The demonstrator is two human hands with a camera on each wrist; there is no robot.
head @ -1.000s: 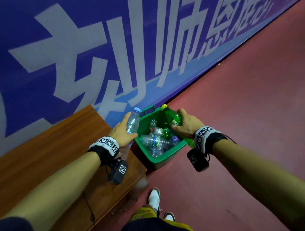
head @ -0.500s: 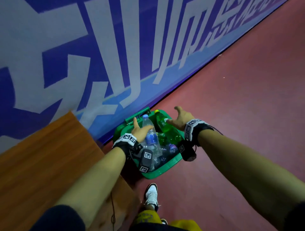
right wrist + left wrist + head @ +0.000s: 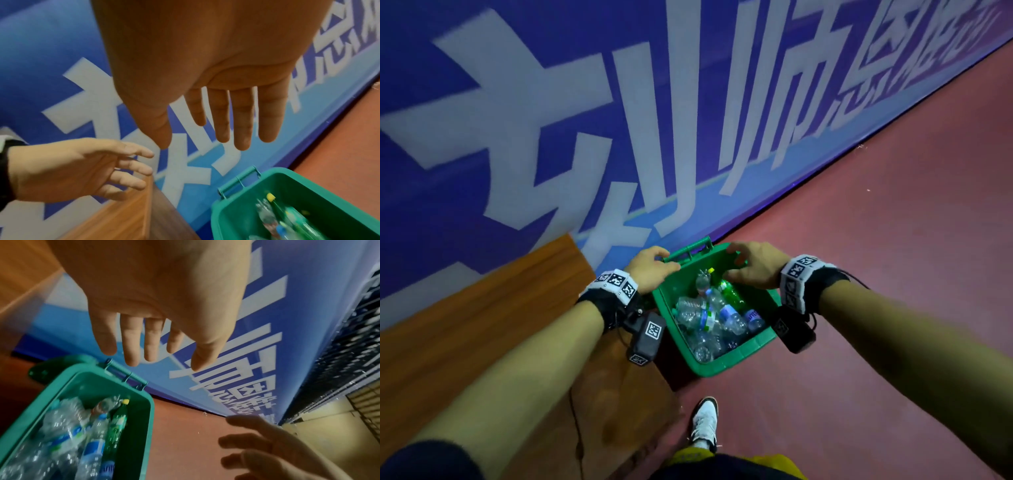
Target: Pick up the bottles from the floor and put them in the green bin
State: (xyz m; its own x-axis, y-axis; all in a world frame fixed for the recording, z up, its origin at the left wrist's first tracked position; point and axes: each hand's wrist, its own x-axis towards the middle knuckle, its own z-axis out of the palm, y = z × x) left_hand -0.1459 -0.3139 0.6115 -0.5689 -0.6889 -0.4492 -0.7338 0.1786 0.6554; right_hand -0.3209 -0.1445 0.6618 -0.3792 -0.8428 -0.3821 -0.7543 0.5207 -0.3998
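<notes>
Head view, left to right: wooden bench along the wall, then left hand above the near-left corner of the green bin, then right hand over the bin's far-right rim. Both hands now empty, fingers loose and spread, holding nothing; a second ago the left held a clear bottle and the right a green one, half a second ago both were being lowered in. Those two now lie inside: clear bottle with blue label in the pile, green bottle with yellow cap propped against the far side. Left wrist view confirms the left palm bare, fingers hanging straight above the bin's handle, bottles packed below, right fingers spread at lower right. Right wrist view shows the same, right fingers straight, left hand open beside the bench end, bin contents blurred. Judgement: this drop is done, the bin looks fairly full, hands free for another pickup if any bottles remain; none show on the visible floor. Surface is a reddish-brown floor, smooth, a few tiny specks by the wall base. Bin sits on it against the bench end and close to a blue banner wall with large white characters. A white shoe shows below the bin.
</notes>
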